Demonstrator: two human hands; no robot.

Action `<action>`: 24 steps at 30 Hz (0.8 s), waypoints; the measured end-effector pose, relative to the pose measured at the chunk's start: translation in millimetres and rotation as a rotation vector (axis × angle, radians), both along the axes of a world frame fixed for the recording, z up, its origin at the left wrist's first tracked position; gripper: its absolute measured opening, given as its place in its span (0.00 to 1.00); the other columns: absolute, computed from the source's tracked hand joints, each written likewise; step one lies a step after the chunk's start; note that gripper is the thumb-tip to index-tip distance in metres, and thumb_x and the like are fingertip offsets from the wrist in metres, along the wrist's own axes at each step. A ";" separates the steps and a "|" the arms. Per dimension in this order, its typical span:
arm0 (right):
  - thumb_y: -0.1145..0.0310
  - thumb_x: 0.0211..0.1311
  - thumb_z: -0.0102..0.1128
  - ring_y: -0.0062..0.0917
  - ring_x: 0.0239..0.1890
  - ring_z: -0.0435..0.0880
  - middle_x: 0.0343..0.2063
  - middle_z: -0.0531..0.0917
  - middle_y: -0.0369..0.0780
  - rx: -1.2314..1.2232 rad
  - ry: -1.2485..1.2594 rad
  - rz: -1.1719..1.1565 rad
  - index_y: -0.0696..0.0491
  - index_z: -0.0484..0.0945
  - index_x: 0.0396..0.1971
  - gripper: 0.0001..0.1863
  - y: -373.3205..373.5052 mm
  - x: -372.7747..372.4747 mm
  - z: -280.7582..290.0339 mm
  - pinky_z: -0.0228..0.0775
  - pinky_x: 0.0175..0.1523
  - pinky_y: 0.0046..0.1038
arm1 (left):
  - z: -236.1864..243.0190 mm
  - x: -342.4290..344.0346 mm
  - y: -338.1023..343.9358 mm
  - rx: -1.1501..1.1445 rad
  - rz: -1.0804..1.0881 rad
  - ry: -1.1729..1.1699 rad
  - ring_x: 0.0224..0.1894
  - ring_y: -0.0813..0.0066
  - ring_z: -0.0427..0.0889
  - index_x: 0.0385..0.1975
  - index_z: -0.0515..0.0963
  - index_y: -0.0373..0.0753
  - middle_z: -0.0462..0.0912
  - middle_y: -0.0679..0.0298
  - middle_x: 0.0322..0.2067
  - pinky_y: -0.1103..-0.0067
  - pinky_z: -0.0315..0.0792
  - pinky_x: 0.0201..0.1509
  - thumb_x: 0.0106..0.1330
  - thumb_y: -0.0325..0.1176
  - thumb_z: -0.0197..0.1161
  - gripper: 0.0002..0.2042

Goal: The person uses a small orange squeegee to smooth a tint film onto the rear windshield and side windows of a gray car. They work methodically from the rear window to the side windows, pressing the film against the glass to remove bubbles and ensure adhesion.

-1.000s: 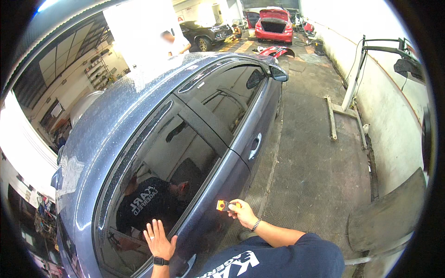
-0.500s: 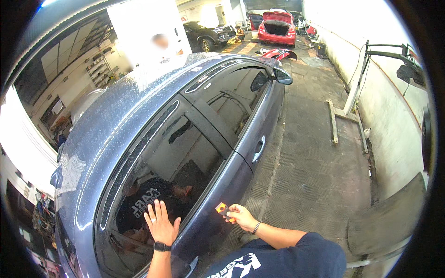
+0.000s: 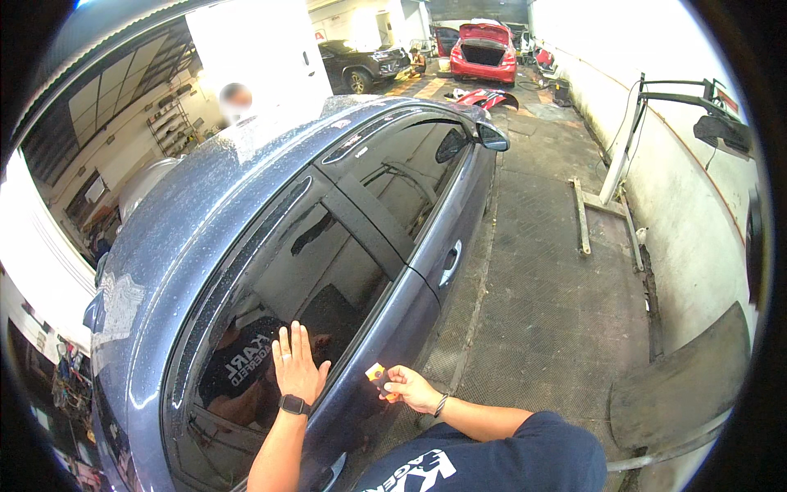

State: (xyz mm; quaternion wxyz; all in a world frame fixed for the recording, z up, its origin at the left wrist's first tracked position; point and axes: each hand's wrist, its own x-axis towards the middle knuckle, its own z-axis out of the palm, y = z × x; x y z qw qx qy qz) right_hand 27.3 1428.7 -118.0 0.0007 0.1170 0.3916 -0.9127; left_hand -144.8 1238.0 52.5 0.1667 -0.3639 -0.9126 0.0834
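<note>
My left hand (image 3: 299, 366) lies flat on the dark rear side window (image 3: 328, 271) of a blue car, its fingers stretched out, with a ring on one finger and a black watch at the wrist. In my right hand (image 3: 412, 389), the thumb and fingers pinch a small flat orange-and-black scraper (image 3: 378, 378). The scraper is held beside the rear door (image 3: 361, 410), below the window's lower edge. Whether it touches the paint I cannot tell. Water drops speckle the car's roof (image 3: 205, 193).
A side mirror (image 3: 493, 137) juts from the front door. To the right, a metal stand (image 3: 611, 184) with an arm is beside the white wall. A red car (image 3: 484, 56) with its trunk raised and a dark car (image 3: 361, 66) are farther back. A person (image 3: 236, 102) is beyond the roof.
My left hand has slid up and right over the glass, still flat. My right hand has shifted slightly left with the scraper. The person beyond the roof has moved left in view.
</note>
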 end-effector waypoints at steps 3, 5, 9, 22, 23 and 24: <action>0.74 0.75 0.63 0.29 0.45 0.91 0.49 0.86 0.39 -0.006 0.012 -0.011 0.55 0.74 0.59 0.17 0.0 2.7 -1.2 0.85 0.47 0.28 | 3.2 -1.4 8.9 0.001 -0.017 -0.015 0.84 0.50 0.45 0.80 0.55 0.33 0.50 0.54 0.83 0.56 0.41 0.86 0.64 0.58 0.70 0.51; 0.74 0.75 0.63 0.29 0.47 0.90 0.51 0.85 0.39 -0.015 0.012 -0.007 0.55 0.74 0.62 0.19 -2.1 6.0 -2.2 0.85 0.50 0.29 | -4.0 -2.9 11.9 -0.003 -0.040 -0.014 0.84 0.51 0.46 0.80 0.56 0.32 0.51 0.52 0.82 0.56 0.41 0.86 0.64 0.59 0.69 0.51; 0.76 0.75 0.61 0.28 0.49 0.88 0.54 0.84 0.41 -0.023 -0.020 -0.013 0.57 0.76 0.60 0.17 -0.7 22.9 -5.6 0.84 0.56 0.33 | -26.3 -15.5 31.6 -0.038 -0.143 0.005 0.84 0.54 0.46 0.80 0.54 0.30 0.50 0.52 0.82 0.59 0.41 0.86 0.64 0.59 0.69 0.52; 0.68 0.77 0.62 0.38 0.47 0.90 0.39 0.82 0.38 -0.188 -0.166 -0.238 0.52 0.75 0.51 0.10 -10.2 24.2 29.2 0.83 0.49 0.35 | 133.2 17.2 -31.0 0.285 -0.410 -0.147 0.61 0.47 0.81 0.48 0.85 0.34 0.86 0.49 0.54 0.58 0.74 0.68 0.57 0.39 0.76 0.21; 0.67 0.77 0.62 0.39 0.49 0.90 0.39 0.82 0.37 -0.231 -0.175 -0.207 0.52 0.75 0.50 0.09 -20.6 19.7 32.4 0.82 0.51 0.36 | 155.9 17.9 -45.0 0.357 -0.433 -0.074 0.59 0.46 0.82 0.46 0.85 0.34 0.87 0.48 0.52 0.58 0.75 0.65 0.56 0.38 0.76 0.20; 0.65 0.77 0.63 0.39 0.54 0.88 0.40 0.82 0.37 -0.315 -0.114 -0.126 0.51 0.76 0.50 0.09 -31.8 8.3 26.3 0.79 0.55 0.38 | 184.5 19.8 -61.5 0.353 -0.364 -0.050 0.59 0.46 0.82 0.47 0.84 0.34 0.86 0.48 0.53 0.58 0.74 0.65 0.57 0.38 0.76 0.20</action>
